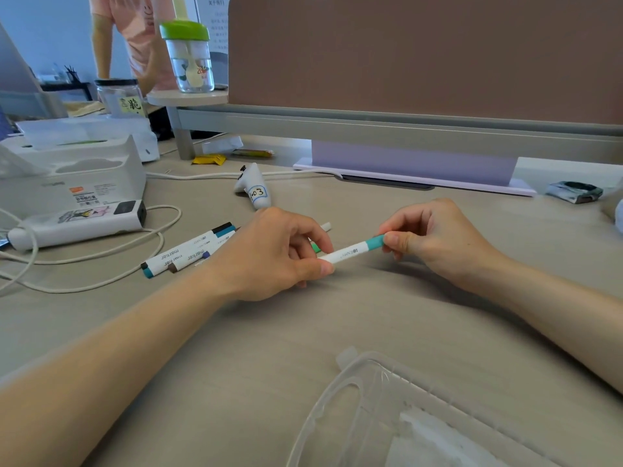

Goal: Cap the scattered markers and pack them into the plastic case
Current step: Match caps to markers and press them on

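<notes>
Centre: held marker (350,252) barrel printed "ENMY". Left of centre: lying markers (178,256) printed "marker". White controller (251,187) label handwritten "03", leading character unclear. Upper left: jar (118,96) label "脆".

I count two hands, the left hand (269,254) and the right hand (435,244). They hold one white marker (350,252) with one blue-green end. More markers lie in one bunch (188,252) on the table. I can see at least three there, but the left hand hides some, so I cannot count them all. There is one clear plastic case (421,382). There is one cup with a green lid (190,59) and one jar with a black lid (118,96). There is one white power bank (77,224), one small white controller (253,188) and one yellow packet (209,160). One person in a pink shirt (135,28) stands at the back.
</notes>
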Tool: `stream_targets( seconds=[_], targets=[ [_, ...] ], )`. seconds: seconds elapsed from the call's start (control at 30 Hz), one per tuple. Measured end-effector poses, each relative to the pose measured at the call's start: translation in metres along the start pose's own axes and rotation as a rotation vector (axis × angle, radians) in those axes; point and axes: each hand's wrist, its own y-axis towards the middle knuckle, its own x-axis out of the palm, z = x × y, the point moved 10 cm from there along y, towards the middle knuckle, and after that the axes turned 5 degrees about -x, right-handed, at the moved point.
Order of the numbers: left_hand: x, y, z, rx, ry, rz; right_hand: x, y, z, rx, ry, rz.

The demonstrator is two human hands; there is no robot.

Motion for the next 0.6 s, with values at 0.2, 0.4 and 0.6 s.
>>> stream_targets(
  seconds=[0.2,0.4,0.6],
  targets=[
    [0.017,0.001,-0.017,-0.173,-0.114,-0.162,0.011,-0.001,0.018,0.121,0.089,-0.014],
    [0.013,0.002,-0.023,-0.181,-0.031,-0.166,0.017,-0.003,0.018,0.113,0.028,-0.039],
    [-0.011,0.006,-0.024,-0.159,0.227,-0.018,0.018,0.000,0.023,0.136,0.036,0.003]
  ],
)
